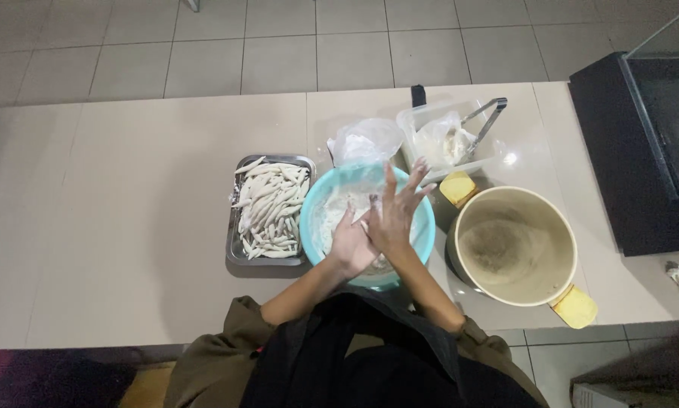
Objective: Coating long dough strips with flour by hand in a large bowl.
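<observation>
Both hands over turquoise bowl (422, 227): right hand (397, 211) open, fingers spread toward 12 o'clock; left hand (351, 245) pressed against it, grip unclear. Fish tray (234, 249) at 9 o'clock.

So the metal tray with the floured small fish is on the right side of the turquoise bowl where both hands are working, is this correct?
Not quite. The head view shows the metal tray of floured small fish to the left of the turquoise bowl. The rest holds: left hand and right hand are together over that bowl.
</observation>
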